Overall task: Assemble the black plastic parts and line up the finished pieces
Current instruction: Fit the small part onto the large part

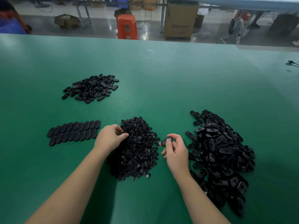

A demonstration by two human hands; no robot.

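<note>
Both forearms reach in from the near edge of the green table (161, 75). Held up in the right hand (175, 150) is 1 oval shell (166, 140), pinched between thumb and curled fingers just right of the middle heap. The left hand (110, 138) has its fingers bent into the upper left edge of that heap of small round inserts (137, 149); whether thumb and forefinger already have 1 of them I cannot tell. To the right lies the big pile of open shells (221, 156), touching the right wrist. Left of the hands, finished pieces (74, 131) lie in 2 tidy rows, and a looser mound of black parts (92, 88) sits farther back.

Likely risks: the inserts are tiny and tangled, so the left fingers may lift 2 at once or drop the one they want; a forearm sweeping sideways could also scatter the lined-up rows.
</note>
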